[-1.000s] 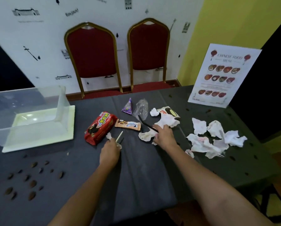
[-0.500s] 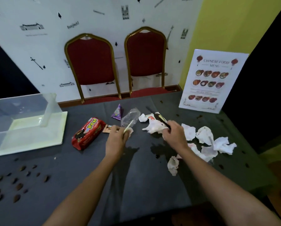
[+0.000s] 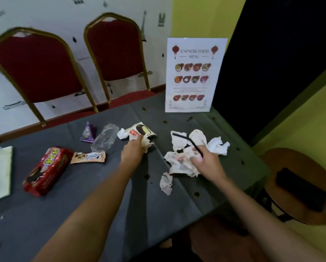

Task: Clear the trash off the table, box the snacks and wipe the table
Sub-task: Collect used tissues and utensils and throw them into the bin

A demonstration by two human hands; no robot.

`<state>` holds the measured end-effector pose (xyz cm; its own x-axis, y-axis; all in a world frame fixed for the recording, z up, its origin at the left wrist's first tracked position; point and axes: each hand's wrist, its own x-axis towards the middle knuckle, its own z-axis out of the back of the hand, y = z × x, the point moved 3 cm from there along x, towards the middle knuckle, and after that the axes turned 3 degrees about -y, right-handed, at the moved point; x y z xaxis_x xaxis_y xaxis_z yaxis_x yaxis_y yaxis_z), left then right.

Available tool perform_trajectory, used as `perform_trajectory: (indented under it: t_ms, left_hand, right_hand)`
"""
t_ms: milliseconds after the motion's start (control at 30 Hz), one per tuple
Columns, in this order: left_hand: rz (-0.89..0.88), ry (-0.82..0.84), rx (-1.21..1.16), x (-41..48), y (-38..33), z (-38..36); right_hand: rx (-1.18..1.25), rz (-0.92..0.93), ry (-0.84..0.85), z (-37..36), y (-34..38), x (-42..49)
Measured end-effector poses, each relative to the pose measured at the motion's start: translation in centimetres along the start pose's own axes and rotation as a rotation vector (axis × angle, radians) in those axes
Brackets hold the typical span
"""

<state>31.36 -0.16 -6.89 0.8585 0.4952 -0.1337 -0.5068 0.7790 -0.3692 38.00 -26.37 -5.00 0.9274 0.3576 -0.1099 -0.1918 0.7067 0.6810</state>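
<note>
Head view: both grips clamped, left hand [image 3: 132, 151] newly on ice-cream wrapper [image 3: 142, 130], right hand [image 3: 205, 163] on tissues [image 3: 179, 159].

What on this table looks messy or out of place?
Crumpled white tissues lie heaped by the right hand, which holds a black straw; dark crumbs speckle the grey tablecloth. An opened ice-cream wrapper lies beside the left hand.

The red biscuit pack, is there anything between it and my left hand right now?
Partly. The red biscuit pack lies off to the left of the left hand, which is already shut on crumpled tissue. A small tan snack bar lies on the table between them, beside the pack's far end.
</note>
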Motion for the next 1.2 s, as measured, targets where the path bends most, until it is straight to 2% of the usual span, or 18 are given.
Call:
perform_trajectory:
  t_ms: [100,200,367,467,533,667,833,1033,1133,1200]
  left_hand:
    - [-0.009,-0.058,-0.022,0.4,0.1,0.0]
    - [-0.04,-0.102,-0.046,-0.2,-0.4,0.8]
    - [-0.331,-0.172,-0.189,-4.1,-2.2,1.0]
    - [-0.518,-0.112,-0.175,-7.1,-2.4,0.1]
    - [-0.567,-0.001,-0.11,-8.7,-2.4,-1.0]
    - [-0.526,0.203,0.076,-10.3,-3.2,-2.8]
    - [-0.438,0.313,0.214,-10.4,-4.4,-4.4]
    - [-0.486,0.266,0.232,-11.7,-5.1,-5.6]
    - [-0.47,0.215,0.129,-12.2,-4.7,-5.5]
    - [-0.372,0.111,-0.05,-12.0,-3.7,-4.1]
  right_hand:
    - [-0.146,0.042,0.129,-1.4,-0.6,-0.3]
    - [-0.344,0.036,0.153,-2.2,-0.2,0.1]
    - [-0.461,0.062,0.137,-3.1,0.5,0.5]
    - [-0.454,0.043,0.157,-2.9,0.5,0.7]
    - [-0.447,0.026,0.17,-2.8,0.3,0.9]
    - [-0.329,-0.029,0.138,-1.7,0.8,1.6]
    - [-0.142,-0.032,0.038,1.4,2.4,2.8]
    - [0.133,0.069,-0.154,3.8,5.4,3.3]
    - [0.249,0.039,-0.106,3.1,7.6,3.1]
    - [0.399,-0.014,-0.012,1.8,9.6,3.0]
